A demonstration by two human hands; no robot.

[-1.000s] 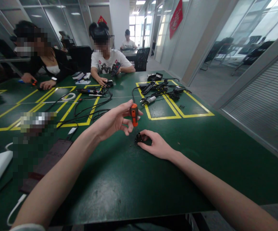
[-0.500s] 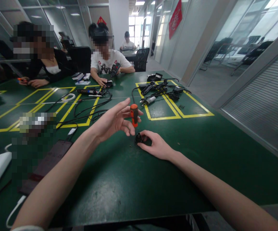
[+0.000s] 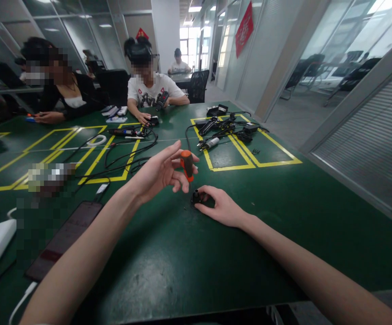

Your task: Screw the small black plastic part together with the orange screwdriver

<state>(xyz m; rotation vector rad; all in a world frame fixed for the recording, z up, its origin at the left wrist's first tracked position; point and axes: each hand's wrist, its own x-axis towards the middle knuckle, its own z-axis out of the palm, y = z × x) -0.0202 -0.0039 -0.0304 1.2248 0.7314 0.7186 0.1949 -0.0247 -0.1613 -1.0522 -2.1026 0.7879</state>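
Note:
An orange-and-black screwdriver [image 3: 187, 165] stands nearly upright, its handle leaning slightly left. The fingers of my left hand [image 3: 164, 171] curl loosely behind and around that handle, while the thumb points up, apart from it. Below, the thin shaft runs down toward a small black plastic part [image 3: 196, 196] with a short round tube on top; where the tip meets it is hard to make out. Thumb and fingers of my right hand [image 3: 219, 205] pinch this part from the right against the green table [image 3: 189, 271]. A tiny dark piece [image 3: 184, 208], perhaps a screw, lies just left of it.
Black cables and adapters [image 3: 230, 126] lie in yellow-taped boxes at the far right. A corded dark tool [image 3: 124, 132] and a white ring [image 3: 96, 141] are further left. A phone [image 3: 67, 239] with cables lies beside my left forearm. Co-workers [image 3: 153, 90] sit across the table.
The screwdriver handle has tipped slightly left, and my left fingers have shifted around it. My right hand keeps its hold on the black part. The whole view has shifted slightly.

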